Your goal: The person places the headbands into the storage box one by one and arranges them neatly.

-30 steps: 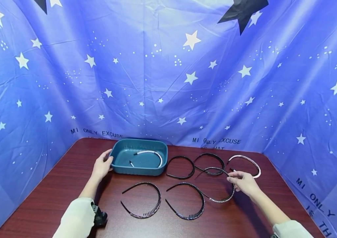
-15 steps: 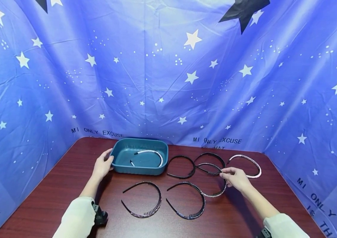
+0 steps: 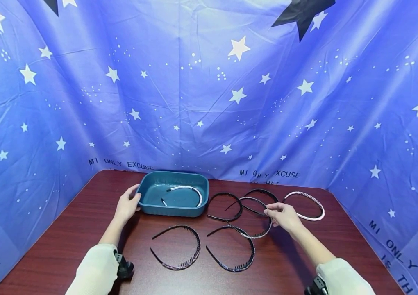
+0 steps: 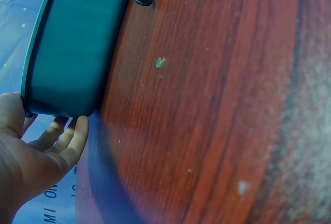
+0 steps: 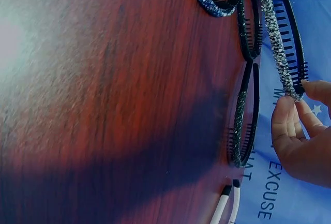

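My left hand (image 3: 127, 205) holds the left end of a teal plastic container (image 3: 172, 211), its fingertips (image 4: 80, 131) against the outer end wall. A white headband (image 3: 187, 188) lies inside. My right hand (image 3: 286, 217) pinches a silver glittery headband (image 5: 276, 40) by its curved middle, raised above the table with its ends pointing left. Beneath and behind it lie two black headbands, one (image 3: 223, 194) beside the container and another (image 3: 262, 191) farther right. A pale pink headband (image 3: 317, 203) lies beyond my right hand. In front are a dark glittery headband (image 3: 198, 246) and a blue glittery headband (image 3: 251, 254).
Everything stands on a dark red wood-grain table (image 3: 83, 221). A blue starry cloth (image 3: 194, 102) hangs closely around its back and sides. The container stands near the back edge.
My right hand has moved left with the silver glittery headband, which now overlaps the black headband beside the container. My left hand has stayed at the container, which has not moved.
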The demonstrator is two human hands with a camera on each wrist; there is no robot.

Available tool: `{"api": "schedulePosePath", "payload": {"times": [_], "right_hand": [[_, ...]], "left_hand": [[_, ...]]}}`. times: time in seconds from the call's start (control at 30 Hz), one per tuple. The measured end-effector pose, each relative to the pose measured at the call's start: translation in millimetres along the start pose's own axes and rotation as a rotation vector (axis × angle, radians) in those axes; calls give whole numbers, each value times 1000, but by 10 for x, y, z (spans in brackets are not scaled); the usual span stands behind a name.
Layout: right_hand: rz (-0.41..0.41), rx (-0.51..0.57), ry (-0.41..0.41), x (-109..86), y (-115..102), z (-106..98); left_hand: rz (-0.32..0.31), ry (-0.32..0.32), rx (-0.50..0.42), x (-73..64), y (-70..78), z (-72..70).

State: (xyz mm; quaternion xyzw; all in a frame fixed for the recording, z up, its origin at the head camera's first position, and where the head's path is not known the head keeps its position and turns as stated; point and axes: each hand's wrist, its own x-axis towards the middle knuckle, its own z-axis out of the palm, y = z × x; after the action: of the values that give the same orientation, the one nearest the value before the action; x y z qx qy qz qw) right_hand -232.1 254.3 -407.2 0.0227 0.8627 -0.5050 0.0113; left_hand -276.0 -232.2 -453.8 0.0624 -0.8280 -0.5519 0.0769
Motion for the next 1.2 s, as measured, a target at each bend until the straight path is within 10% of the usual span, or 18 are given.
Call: {"api": "schedulePosePath", "payload": {"times": [1.2], "right_hand": [[4, 40, 19, 213, -409, 276]], "left_hand": [[2, 6, -19, -1, -1, 7]]}}
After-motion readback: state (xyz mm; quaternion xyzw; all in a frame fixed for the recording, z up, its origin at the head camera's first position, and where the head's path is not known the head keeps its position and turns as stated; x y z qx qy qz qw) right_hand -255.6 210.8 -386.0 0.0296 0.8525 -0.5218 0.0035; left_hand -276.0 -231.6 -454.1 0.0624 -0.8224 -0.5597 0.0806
